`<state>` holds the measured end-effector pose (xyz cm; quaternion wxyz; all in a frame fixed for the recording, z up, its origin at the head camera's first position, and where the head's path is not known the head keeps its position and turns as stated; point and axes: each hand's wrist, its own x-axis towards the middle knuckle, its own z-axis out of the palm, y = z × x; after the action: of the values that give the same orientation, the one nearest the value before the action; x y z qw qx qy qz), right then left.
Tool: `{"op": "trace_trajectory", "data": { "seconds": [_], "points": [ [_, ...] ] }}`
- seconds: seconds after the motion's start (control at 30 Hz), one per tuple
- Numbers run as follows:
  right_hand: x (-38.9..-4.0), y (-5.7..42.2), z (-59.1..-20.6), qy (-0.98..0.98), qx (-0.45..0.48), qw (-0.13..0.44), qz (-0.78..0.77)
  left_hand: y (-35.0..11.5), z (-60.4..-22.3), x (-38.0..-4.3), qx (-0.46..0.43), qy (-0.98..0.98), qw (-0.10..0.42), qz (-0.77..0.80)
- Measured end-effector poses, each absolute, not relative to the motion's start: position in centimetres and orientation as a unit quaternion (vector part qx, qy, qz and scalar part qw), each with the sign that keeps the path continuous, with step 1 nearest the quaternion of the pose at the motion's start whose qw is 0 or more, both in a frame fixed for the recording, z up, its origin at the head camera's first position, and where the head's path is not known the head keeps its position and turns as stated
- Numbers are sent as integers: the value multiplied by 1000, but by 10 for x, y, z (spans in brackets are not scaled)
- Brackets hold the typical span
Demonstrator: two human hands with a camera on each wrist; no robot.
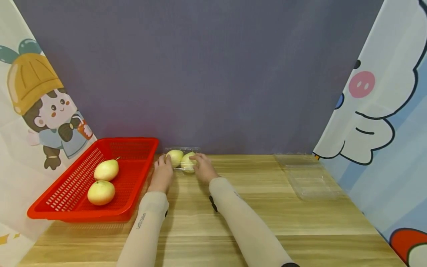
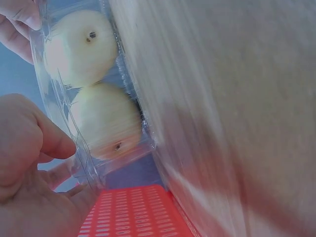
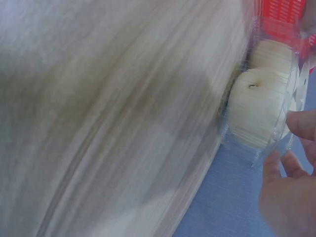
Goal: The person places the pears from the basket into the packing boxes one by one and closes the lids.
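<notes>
As the head view shows, a plain dark grey-blue fabric backdrop (image 1: 207, 74) closes off the far side of the work area. Before it stands a light brown wood-grain table (image 1: 186, 230). White and blue printed cartoon panels (image 1: 380, 92) hang at both sides. At the table's left side sits a red rectangular perforated plastic basket (image 1: 76, 215), with two fruits inside. Two beige sleeves (image 1: 143, 222) reach forward over the tabletop, the left one lettered. Near the right edge lies a clear plastic container (image 1: 313, 185), well apart from both hands.

At the far edge of the table, just right of the basket, is a clear rectangular plastic box (image 1: 178, 169), held between the two hands and containing two fruits. Whether its top is fastened cannot be determined.

Left hand (image 1: 162, 172): narrow opening, fingers bent around the box's left end, thumb against the near rim; gripping the box. Right hand (image 1: 204, 168): likewise narrow, thumb and bent fingers pinching the rim at the right end. How firmly either hand presses cannot be told.

Smallest items: four pale yellow rounded fruits. The stemmed basket fruit (image 1: 106, 170) lies behind the nearer basket fruit (image 1: 101, 193), the two close together. The left boxed fruit (image 1: 175, 157) and right boxed fruit (image 1: 187, 163) lie side by side within the clear walls.
</notes>
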<state>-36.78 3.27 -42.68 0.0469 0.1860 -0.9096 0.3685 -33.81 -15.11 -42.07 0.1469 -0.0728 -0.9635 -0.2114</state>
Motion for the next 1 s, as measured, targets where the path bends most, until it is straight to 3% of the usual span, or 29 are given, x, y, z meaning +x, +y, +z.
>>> {"op": "trace_trajectory", "data": {
  "seconds": [0.2, 1.0],
  "points": [
    [-368, 32, -427, -909, 178, 42, 375, -151, -420, -341, -63, -964, 136, -219],
    [-368, 40, -431, -898, 241, 75, 359, -151, -425, -342, -41, -952, 178, -246]
  ]
}}
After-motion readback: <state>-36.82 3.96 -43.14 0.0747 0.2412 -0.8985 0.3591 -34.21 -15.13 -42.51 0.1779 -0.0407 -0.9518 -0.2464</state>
